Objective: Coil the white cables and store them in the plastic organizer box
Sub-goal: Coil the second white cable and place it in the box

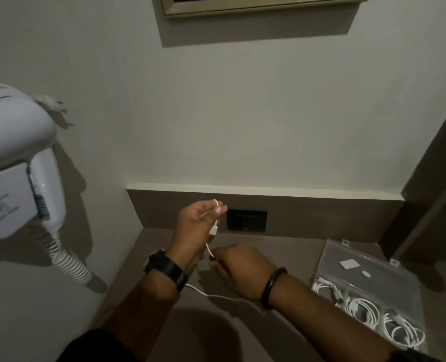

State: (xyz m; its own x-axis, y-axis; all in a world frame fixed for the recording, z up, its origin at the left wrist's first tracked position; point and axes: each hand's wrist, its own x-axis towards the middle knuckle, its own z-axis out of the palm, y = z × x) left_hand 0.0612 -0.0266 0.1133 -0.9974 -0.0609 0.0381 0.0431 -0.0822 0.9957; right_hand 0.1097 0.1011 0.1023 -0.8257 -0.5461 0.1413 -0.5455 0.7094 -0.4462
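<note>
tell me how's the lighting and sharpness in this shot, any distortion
Head view: dim and soft overall, with light from above casting hard shadows under the picture frame and beside the hair dryer; wide-angle bending curves the right wall edge; the left hand holding the white cable looks slightly blurred, and the right hand and organizer box sit in murky light.

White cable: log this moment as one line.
left hand: pinching white cable near connector | right hand: gripping cable lower | organizer box: open, coils inside | step: coiling

Hair dryer (pixel 15 163) print illegible
</note>
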